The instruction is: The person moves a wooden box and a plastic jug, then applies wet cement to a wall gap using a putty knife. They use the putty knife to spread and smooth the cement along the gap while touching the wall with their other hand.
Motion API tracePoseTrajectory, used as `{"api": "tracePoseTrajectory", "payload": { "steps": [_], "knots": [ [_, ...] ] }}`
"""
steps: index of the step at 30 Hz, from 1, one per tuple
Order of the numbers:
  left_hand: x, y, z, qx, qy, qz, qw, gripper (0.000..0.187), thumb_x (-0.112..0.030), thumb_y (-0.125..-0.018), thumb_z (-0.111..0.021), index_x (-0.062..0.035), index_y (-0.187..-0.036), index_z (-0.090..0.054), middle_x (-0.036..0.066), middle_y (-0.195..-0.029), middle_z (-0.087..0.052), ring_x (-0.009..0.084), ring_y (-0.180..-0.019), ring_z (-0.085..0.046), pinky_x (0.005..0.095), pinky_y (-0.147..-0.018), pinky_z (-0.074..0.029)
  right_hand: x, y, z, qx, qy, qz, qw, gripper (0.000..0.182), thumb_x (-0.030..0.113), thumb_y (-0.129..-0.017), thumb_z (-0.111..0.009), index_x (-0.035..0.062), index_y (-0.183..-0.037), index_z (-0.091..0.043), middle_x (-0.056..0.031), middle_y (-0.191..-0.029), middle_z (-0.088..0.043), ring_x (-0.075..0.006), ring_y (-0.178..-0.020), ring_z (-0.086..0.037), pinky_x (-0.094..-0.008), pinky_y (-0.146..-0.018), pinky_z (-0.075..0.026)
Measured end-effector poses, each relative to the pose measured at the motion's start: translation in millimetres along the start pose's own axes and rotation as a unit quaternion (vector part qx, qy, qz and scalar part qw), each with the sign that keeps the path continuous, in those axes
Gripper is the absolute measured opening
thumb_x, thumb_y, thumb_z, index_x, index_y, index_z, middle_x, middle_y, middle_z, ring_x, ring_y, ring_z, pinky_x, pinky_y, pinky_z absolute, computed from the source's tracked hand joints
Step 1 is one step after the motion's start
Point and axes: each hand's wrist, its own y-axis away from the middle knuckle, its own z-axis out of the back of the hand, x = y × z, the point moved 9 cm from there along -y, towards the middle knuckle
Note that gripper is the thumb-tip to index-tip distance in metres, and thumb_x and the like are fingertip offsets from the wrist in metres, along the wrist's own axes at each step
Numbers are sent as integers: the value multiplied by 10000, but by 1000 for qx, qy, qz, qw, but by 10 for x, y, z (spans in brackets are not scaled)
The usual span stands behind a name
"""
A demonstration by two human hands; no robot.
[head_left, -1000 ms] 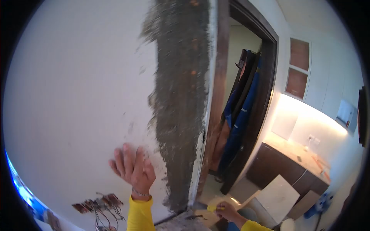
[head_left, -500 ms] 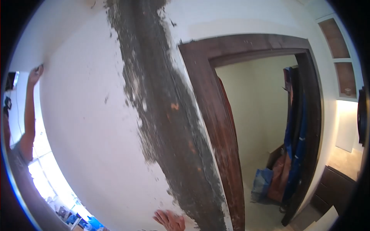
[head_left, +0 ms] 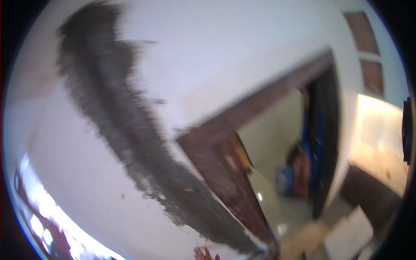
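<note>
At the bottom edge my left hand [head_left: 205, 254] shows only in part, its fingers spread against the white wall [head_left: 117, 190]. It lies just left of a broad, rough strip of grey mortar [head_left: 130, 125] that runs slantwise down the wall. Beside the lower end of the strip, a small brownish shape [head_left: 273, 251] with something greyish at its left is smeared by motion. Whether that is my right hand, and whether it holds anything, I cannot make out.
A dark wooden door frame [head_left: 260, 108] stands right of the mortar. Blue and brown items [head_left: 299, 173] are inside the doorway. A pale board [head_left: 350, 234] and a dark cabinet [head_left: 368, 190] are at lower right. Another person's blurred arm [head_left: 37, 212] shows at lower left.
My view has tilted and swung, so the mortar strip and door frame lean more. My left hand sits lower in view. The other person's raised arm now appears lower and blurred.
</note>
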Motion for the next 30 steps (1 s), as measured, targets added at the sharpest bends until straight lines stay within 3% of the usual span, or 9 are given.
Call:
{"api": "tracePoseTrajectory", "payload": {
  "steps": [3,7,8,10,11,14,17,23,30],
  "knots": [
    [90,23,89,86,22,-3,996,951,-337,-826,-661,-19,-1570,-161,310,-1623,6,492,-1501,-54,662,-1154,-132,-1392,808,1314,-103,325,-148,928,367,347,-849,-487,72,-1079,-566,-190,-1180,-532,-369,-1092,-501,-490,-906,-367],
    [148,-68,217,149,-18,-27,988,905,-312,-880,-603,-39,-1590,-110,231,-1650,-83,389,-1527,-102,606,-1176,-155,-2297,1982,1630,-198,452,-238,836,193,209,-795,-651,59,-871,-745,-192,-988,-728,-361,-919,-706,-462,-790,-567],
    [217,-85,239,161,-20,-31,986,903,-306,-888,-600,-44,-1593,-99,221,-1653,-91,381,-1528,-110,597,-1180,-149,-1765,2967,1751,-424,150,-322,833,230,206,-778,-658,37,-907,-748,-226,-985,-719,-408,-934,-695,-493,-814,-557],
    [210,-130,243,206,-71,-40,975,925,-365,-905,-612,-50,-1596,-83,212,-1657,-78,371,-1532,-97,576,-1186,-134,-1829,3491,1730,-504,119,-271,812,280,208,-730,-701,1,-915,-731,-269,-999,-703,-431,-952,-683,-495,-860,-542],
    [358,-165,109,185,-49,-118,974,946,-403,-902,-615,-54,-1597,-76,211,-1659,-60,353,-1538,-72,577,-1184,-137,-1881,3787,1618,-539,24,-258,801,296,230,-721,-726,9,-919,-727,-249,-967,-715,-404,-924,-698,-487,-865,-544],
    [316,-179,118,261,-124,-69,955,939,-418,-905,-575,-88,-1602,-40,246,-1651,17,367,-1539,-18,566,-1175,-188,-2094,4562,1109,-598,-202,-233,740,355,169,-788,-727,8,-1093,-644,-166,-856,-704,-243,-618,-693,-368,-558,-564],
    [206,-148,161,294,-153,-75,940,932,-425,-907,-566,-101,-1602,-37,269,-1641,41,390,-1534,-21,565,-1177,-185,-1901,5534,435,-714,-301,-160,611,390,116,-831,-701,-11,-1181,-584,-123,-892,-683,-197,-581,-672,-324,-475,-544],
    [126,-158,32,322,-196,-78,923,959,-441,-885,-578,-95,-1599,-40,394,-1578,72,492,-1505,-24,596,-1157,-212,-2511,6508,-1237,-760,-318,-308,476,377,121,-832,-702,-14,-1165,-588,-144,-906,-689,-209,-581,-677,-334,-462,-550],
    [287,-289,-164,313,-222,-76,920,1009,-493,-852,-567,-109,-1601,-12,426,-1554,96,516,-1490,-79,590,-1149,-244,-2711,6422,-2493,-733,-368,-337,462,417,109,-825,-705,23,-1217,-595,-166,-885,-700,-233,-566,-682,-353,-452,-567]
  ]
}}
